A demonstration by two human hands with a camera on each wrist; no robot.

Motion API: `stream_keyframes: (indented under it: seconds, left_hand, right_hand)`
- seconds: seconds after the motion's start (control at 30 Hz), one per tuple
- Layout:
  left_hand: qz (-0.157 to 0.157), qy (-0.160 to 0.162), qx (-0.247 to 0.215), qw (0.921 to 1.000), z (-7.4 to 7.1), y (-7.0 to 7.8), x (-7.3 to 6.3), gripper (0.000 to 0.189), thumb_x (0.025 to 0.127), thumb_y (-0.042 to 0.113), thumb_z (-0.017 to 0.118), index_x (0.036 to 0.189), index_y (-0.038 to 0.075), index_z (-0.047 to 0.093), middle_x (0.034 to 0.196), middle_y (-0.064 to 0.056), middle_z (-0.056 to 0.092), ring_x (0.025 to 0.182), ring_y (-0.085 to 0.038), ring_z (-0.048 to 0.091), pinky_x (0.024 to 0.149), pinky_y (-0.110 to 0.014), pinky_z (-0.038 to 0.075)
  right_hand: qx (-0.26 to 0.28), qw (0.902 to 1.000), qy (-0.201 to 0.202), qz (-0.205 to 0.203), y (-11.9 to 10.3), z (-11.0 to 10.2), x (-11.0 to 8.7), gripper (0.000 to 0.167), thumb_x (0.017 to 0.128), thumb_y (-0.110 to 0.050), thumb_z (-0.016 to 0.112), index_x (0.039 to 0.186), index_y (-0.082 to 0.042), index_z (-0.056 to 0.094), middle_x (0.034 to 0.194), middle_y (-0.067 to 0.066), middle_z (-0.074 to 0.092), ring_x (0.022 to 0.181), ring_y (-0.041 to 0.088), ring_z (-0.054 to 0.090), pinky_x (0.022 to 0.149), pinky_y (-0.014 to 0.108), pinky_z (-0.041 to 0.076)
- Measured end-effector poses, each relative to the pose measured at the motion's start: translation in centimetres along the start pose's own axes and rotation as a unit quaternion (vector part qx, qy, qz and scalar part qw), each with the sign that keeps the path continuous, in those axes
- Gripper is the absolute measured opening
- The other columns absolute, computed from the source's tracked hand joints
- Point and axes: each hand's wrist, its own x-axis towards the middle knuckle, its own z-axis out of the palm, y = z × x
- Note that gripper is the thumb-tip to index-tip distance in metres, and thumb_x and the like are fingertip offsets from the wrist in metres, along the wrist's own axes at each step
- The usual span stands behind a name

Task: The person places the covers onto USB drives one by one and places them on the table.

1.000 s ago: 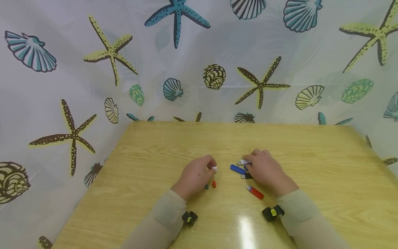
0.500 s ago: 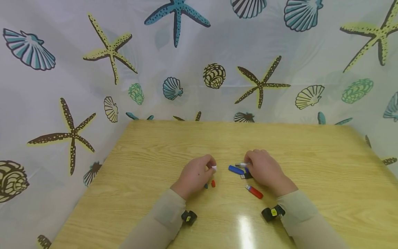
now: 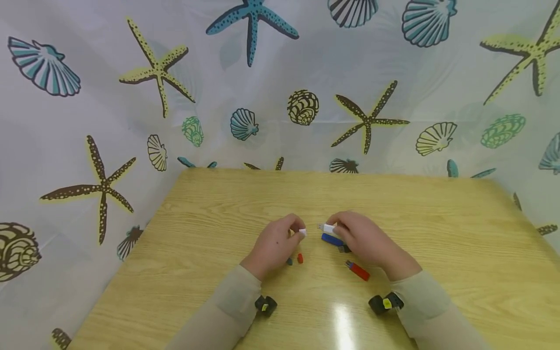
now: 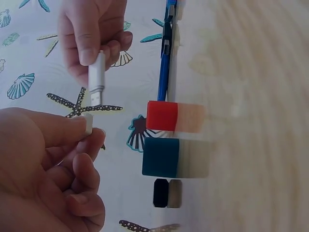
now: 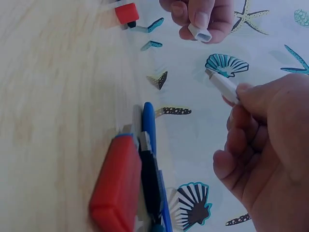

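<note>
My R hand (image 3: 367, 238) had the white stick (image 3: 329, 228) pinched btw thumb & fingertips, metal plug (image 3: 321, 227) sticking out toward my L hand (image 3: 273, 240). L hand was pinching the small white cap (image 3: 303, 232) btw thumb & forefinger, other fingers loosely curled. Stick & cap were near each other but apart, gap btw plug & cap; cap's open end showed in R wrist view.

Blue stick (image 3: 331, 239) lay on the table (image 3: 227, 204) just below the white one as seen from my head, black stick (image 3: 345, 248) next to it by R hand. Red stick (image 3: 358, 271) lay closer to me, plug end angled up-left. Red cap (image 4: 161, 116) & teal cap (image 4: 161, 157) sat near L hand, w/ a small black piece (image 4: 161, 193) in line beyond the teal one.

Hard to see: my R fingers covered the white stick's rear end, L fingers most of the white cap. In head view R hand hid part of the black stick, & the teal cap was partly behind L hand. R wrist view cut off the red stick at the bottom edge, plus a 2nd blue piece (image 5: 165, 205), mostly hidden behind the black stick; couldn't tell what it was.
</note>
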Motion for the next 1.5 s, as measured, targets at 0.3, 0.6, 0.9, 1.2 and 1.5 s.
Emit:
stream_keyframes:
  seconds: [0.3, 0.6, 0.9, 1.2, 1.5]
  left_hand:
    - [0.010, -0.015, -0.066, 0.9977, -0.2, -0.2, 0.0, 0.015, 0.104, 0.032, 0.060, 0.115, 0.024, 0.065, 0.103, 0.010, 0.064, 0.083, -0.015, 0.057, 0.072, -0.034, 0.050]
    - [0.033, -0.037, -0.082, 0.9954, -0.2, 0.0, 0.0, 0.012, 0.105, 0.029, 0.059, 0.115, 0.026, 0.063, 0.100, 0.003, 0.066, 0.081, -0.014, 0.056, 0.072, -0.032, 0.049]
    - [0.038, -0.056, -0.107, 0.9920, -0.3, 0.2, -0.2, 0.010, 0.105, 0.029, 0.059, 0.114, 0.027, 0.062, 0.097, 0.004, 0.070, 0.080, -0.017, 0.060, 0.074, -0.035, 0.049]
    - [0.055, -0.057, -0.110, 0.9907, -0.5, 0.5, -0.5, 0.008, 0.104, 0.027, 0.061, 0.111, 0.025, 0.064, 0.094, 0.009, 0.068, 0.085, -0.019, 0.062, 0.076, -0.034, 0.050]
    - [0.067, -0.077, -0.114, 0.9882, -0.7, 0.7, -0.6, 0.006, 0.103, 0.022, 0.062, 0.108, 0.024, 0.066, 0.096, 0.009, 0.069, 0.075, -0.016, 0.059, 0.068, -0.031, 0.050]
  right_hand:
    - [0.034, 0.9991, -0.014, -0.021, -1.4, -0.5, -0.4, 0.016, 0.106, -0.018, 0.055, 0.116, -0.022, 0.067, 0.104, -0.008, 0.067, 0.082, 0.014, 0.057, 0.076, 0.037, 0.049]
    - [0.052, 0.9976, -0.020, -0.039, -1.5, -0.7, -0.5, 0.018, 0.107, -0.019, 0.053, 0.117, -0.022, 0.068, 0.094, -0.001, 0.067, 0.072, 0.013, 0.052, 0.067, 0.033, 0.046]
    - [0.076, 0.9961, -0.029, -0.034, -1.4, -0.7, -0.6, 0.019, 0.108, -0.022, 0.052, 0.118, -0.024, 0.069, 0.086, 0.000, 0.065, 0.070, 0.013, 0.053, 0.064, 0.033, 0.047]
    - [0.122, 0.9914, -0.039, -0.026, -1.6, -0.7, -0.6, 0.017, 0.107, -0.022, 0.053, 0.114, -0.024, 0.069, 0.077, 0.007, 0.060, 0.062, 0.014, 0.049, 0.057, 0.031, 0.045]
    - [0.147, 0.9872, -0.047, -0.039, -1.6, -0.5, -0.5, 0.015, 0.106, -0.020, 0.055, 0.111, -0.023, 0.070, 0.074, 0.008, 0.058, 0.059, 0.013, 0.049, 0.055, 0.030, 0.045]
